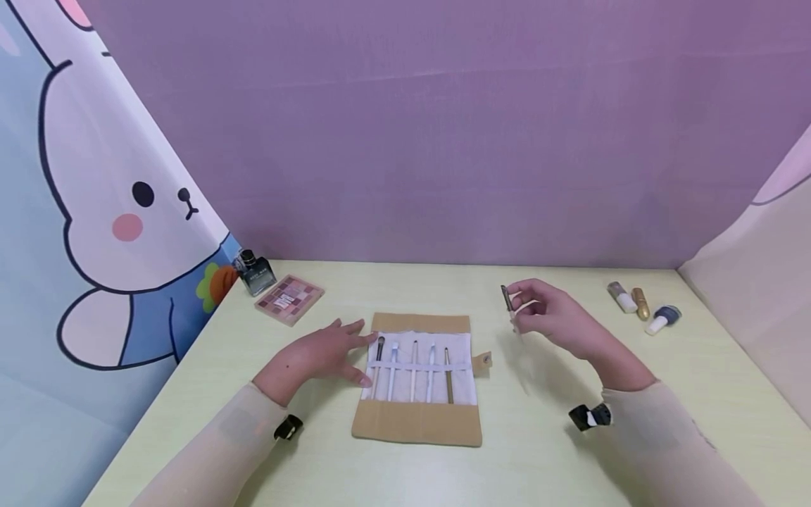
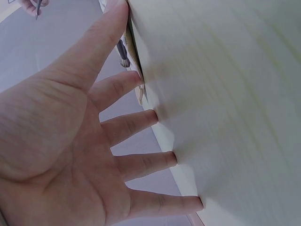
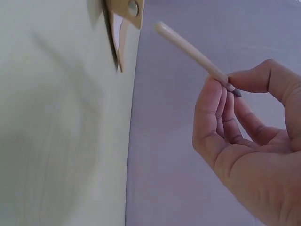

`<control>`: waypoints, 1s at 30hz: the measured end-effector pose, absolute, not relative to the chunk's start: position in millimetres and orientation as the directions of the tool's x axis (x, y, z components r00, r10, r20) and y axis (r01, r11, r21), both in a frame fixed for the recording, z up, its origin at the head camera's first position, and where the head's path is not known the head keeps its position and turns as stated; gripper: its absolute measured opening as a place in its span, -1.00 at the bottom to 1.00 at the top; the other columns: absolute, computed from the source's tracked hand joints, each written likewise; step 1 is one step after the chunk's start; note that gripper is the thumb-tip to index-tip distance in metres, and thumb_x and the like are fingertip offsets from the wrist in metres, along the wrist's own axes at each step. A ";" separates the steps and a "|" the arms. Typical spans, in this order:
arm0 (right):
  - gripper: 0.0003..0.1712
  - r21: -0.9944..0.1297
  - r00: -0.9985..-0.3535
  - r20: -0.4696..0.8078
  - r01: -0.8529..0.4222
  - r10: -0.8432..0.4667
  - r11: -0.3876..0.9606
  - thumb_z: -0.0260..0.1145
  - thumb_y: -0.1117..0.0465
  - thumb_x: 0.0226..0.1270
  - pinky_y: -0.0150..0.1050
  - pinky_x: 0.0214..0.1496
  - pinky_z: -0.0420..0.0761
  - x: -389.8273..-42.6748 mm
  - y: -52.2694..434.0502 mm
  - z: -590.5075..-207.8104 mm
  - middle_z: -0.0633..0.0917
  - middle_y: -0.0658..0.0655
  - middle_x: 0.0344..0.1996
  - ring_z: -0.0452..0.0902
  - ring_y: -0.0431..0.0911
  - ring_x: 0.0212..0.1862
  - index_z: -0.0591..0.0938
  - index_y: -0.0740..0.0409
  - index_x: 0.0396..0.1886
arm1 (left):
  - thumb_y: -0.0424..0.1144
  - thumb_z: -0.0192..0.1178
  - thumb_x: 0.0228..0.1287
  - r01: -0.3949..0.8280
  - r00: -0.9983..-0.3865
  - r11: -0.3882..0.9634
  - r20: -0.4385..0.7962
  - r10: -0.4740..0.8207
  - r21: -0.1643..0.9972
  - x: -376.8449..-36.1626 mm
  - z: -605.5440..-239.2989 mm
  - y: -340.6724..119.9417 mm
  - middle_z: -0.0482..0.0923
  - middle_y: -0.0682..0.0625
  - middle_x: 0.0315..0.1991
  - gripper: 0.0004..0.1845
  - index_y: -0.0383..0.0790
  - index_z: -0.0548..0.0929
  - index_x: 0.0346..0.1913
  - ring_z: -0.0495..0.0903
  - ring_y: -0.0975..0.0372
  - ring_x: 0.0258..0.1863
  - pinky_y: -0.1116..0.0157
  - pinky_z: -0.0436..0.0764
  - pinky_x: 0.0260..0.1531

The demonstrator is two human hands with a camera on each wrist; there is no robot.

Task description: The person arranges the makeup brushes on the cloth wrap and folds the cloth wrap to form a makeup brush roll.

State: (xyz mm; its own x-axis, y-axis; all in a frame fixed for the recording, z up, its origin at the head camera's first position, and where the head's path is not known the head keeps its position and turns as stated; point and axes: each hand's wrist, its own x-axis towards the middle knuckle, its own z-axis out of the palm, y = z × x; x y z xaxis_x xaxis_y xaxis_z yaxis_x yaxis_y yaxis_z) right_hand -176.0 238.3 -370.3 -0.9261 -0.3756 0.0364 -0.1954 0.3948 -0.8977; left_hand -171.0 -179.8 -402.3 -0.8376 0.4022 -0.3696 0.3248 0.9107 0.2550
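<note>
Item: my right hand [image 1: 557, 317], raised above the pale green table [image 1: 570, 451] toward its right edge, fingers curled, pinching a slim white-handled makeup brush [image 1: 510, 310]. Item: my left hand [image 1: 319, 355], fingers spread flat, pressing the left edge of the unrolled tan fabric brush roll [image 1: 418, 377] at table centre, gripping nothing.

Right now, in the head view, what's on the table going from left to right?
Perfume bottle → eyeshadow palette → left hand → brush roll → right hand pinching a brush → nail polish bottles.
</note>
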 end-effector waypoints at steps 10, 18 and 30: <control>-0.43 -0.950 -0.919 0.053 -0.167 -0.390 0.263 0.31 0.51 0.35 -0.31 0.02 0.82 -184.1 218.5 -372.1 0.50 0.23 -0.02 0.66 -0.20 -0.08 0.34 0.49 0.29 | 0.30 0.53 0.13 0.332 -0.837 0.909 -0.365 0.407 0.252 -171.5 -403.9 -181.3 0.11 -0.24 0.73 0.06 0.03 0.36 0.65 0.05 -0.43 0.67 -0.32 0.33 0.57; -0.52 -0.968 -0.921 0.067 -0.153 -0.383 0.198 0.30 0.54 0.38 -0.23 0.04 0.84 -197.0 207.2 -379.2 0.52 0.14 -0.10 0.72 -0.16 -0.07 0.32 0.44 0.19 | 0.30 0.53 0.13 0.329 -0.839 0.909 -0.364 0.405 0.254 -172.1 -406.3 -181.1 0.12 -0.23 0.73 0.05 0.05 0.37 0.64 0.05 -0.42 0.68 -0.33 0.33 0.56; -0.52 -0.981 -0.938 0.025 -0.090 -0.346 0.172 0.32 0.52 0.38 -0.19 0.07 0.85 -215.5 188.3 -400.0 0.56 0.10 -0.10 0.67 -0.17 -0.07 0.33 0.36 0.18 | 0.31 0.50 0.15 0.347 -0.835 0.906 -0.358 0.417 0.243 -173.2 -407.1 -181.5 0.11 -0.25 0.73 0.04 0.04 0.36 0.65 0.05 -0.44 0.67 -0.32 0.32 0.57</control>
State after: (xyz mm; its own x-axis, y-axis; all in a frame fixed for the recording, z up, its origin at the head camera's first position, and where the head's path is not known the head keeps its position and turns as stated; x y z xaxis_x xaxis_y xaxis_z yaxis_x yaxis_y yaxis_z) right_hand -215.5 188.3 -400.0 -0.9380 -0.3458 0.0252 -0.0896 0.1717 -0.9811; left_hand -173.2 -181.5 -407.1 -0.8355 0.4166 -0.3584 0.3474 0.9057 0.2429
